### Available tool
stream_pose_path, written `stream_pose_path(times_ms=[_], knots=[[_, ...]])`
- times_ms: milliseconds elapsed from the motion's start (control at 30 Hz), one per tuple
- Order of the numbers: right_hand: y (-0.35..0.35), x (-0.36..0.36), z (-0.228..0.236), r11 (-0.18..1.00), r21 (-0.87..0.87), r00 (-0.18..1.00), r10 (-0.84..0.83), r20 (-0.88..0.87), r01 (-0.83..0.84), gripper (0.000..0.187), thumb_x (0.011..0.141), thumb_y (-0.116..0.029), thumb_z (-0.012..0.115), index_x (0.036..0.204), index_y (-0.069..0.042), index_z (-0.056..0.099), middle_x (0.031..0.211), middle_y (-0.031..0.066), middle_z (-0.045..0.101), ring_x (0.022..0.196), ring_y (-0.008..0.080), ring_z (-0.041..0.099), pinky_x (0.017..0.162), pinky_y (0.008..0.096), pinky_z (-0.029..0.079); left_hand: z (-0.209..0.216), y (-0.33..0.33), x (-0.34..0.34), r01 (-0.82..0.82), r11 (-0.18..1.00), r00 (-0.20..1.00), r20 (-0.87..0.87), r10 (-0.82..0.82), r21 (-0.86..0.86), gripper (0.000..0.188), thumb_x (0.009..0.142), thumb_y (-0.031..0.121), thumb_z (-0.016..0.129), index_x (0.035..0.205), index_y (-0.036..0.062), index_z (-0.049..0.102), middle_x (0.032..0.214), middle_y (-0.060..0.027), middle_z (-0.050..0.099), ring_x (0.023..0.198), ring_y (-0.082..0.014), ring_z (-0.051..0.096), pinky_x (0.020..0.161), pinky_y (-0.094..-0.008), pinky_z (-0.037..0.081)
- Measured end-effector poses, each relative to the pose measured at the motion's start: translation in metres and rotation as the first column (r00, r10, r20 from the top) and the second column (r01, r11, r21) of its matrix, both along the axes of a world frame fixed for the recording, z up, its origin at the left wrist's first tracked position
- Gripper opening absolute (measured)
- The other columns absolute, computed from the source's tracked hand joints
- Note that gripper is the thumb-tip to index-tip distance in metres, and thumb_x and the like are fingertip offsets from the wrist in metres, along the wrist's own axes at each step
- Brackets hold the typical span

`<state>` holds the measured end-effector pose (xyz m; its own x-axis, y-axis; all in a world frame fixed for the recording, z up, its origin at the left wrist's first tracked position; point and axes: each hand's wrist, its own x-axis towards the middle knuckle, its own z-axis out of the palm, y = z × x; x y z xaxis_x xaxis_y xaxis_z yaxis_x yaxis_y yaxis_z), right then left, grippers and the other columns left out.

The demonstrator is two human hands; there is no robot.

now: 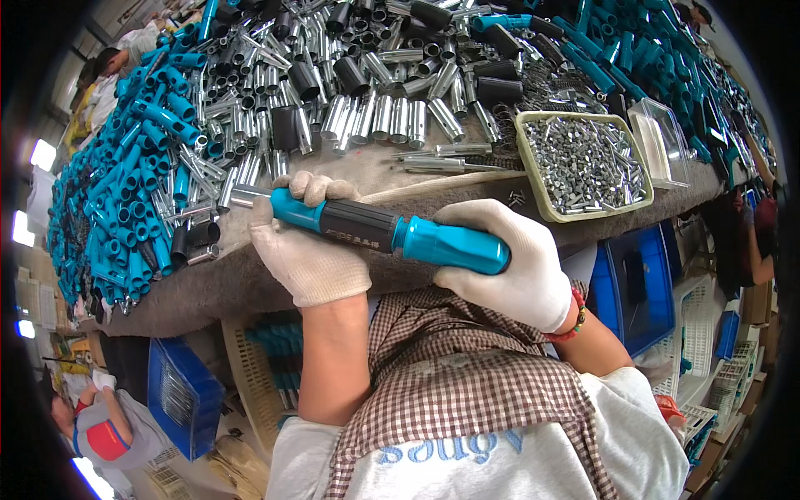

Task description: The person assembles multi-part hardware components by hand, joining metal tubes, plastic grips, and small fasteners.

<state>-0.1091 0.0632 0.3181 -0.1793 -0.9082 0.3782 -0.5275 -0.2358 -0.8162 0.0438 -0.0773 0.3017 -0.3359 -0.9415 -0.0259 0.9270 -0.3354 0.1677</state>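
Both of my hands wear white gloves. Across my body lies a teal-and-black tubular tool (358,227), with a bare metal tube at its left end and a thick teal grip at its right. My left hand (308,250) is closed round the teal and metal end, fingers over the top. My right hand (508,258) wraps the teal grip. The tool is held above the table's front edge, tilted slightly down to the right. Beyond it on the cloth lie shiny metal tubes (383,117) and a few thin metal rods (442,162).
Teal plastic parts (133,183) pile up at the left. A pale yellow tray (542,208) of small metal pins stands right of my hands, beside a clear plastic box (658,142). Dark springs (567,90) lie behind it. Blue bins (179,400) sit below the table; other people work nearby.
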Motion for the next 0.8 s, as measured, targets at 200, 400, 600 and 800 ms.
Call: stream_pose_path(times_ms=[200, 400, 600, 800], knots=[[0.004, 0.006, 0.008, 0.990, -0.140, 0.903, -0.044, -0.428, -0.018, 0.046, 0.069, -0.015, 0.079, 0.110, -0.006, 0.060, 0.095, 0.0127, 0.066, 0.081, 0.0312, 0.066, 0.070, 0.0359, 0.054, 0.009, -0.010, -0.006, 0.141, 0.990, 0.984, -0.113, -0.141, -0.011, 0.026, 0.092, 0.028, 0.049, 0.071, 0.0138, 0.043, 0.058, 0.0061, 0.039, 0.048, -0.0054, 0.041, 0.056, -0.0259, 0.044], [0.005, 0.009, 0.015, 0.895, 0.217, 0.343, -0.077, 0.936, -0.390, 0.057, 0.079, -0.017, 0.069, 0.128, 0.002, 0.048, 0.094, 0.0167, 0.064, 0.069, 0.0197, 0.066, 0.065, 0.0329, 0.057, 0.037, -0.010, -0.016, 0.203, 0.905, 0.945, -0.169, -0.282, -0.374, 0.035, 0.093, 0.024, 0.049, 0.062, 0.0174, 0.037, 0.050, 0.0081, 0.036, 0.040, -0.0037, 0.036, 0.050, -0.0245, 0.039], [0.011, 0.019, -0.026, 0.793, -0.127, -0.296, -0.069, 0.953, -0.595, 0.061, 0.084, -0.032, 0.066, 0.132, -0.005, 0.040, 0.088, 0.0161, 0.060, 0.058, 0.0181, 0.061, 0.052, 0.0322, 0.053, 0.055, -0.013, -0.029, 0.285, 0.618, 0.819, -0.149, -0.554, -0.732, 0.028, 0.093, 0.019, 0.053, 0.068, 0.0137, 0.040, 0.054, 0.0036, 0.044, 0.041, -0.0057, 0.041, 0.047, -0.0244, 0.041], [0.010, 0.034, -0.033, 0.736, -0.370, -0.468, 0.081, 0.880, -0.567, 0.068, 0.083, -0.034, 0.068, 0.136, -0.004, 0.037, 0.086, 0.0159, 0.060, 0.052, 0.0162, 0.056, 0.050, 0.0336, 0.052, 0.059, -0.024, -0.041, 0.363, 0.463, 0.602, -0.176, -0.779, -0.809, 0.028, 0.091, 0.018, 0.059, 0.069, 0.0128, 0.041, 0.054, 0.0020, 0.045, 0.041, -0.0077, 0.042, 0.046, -0.0243, 0.042]])
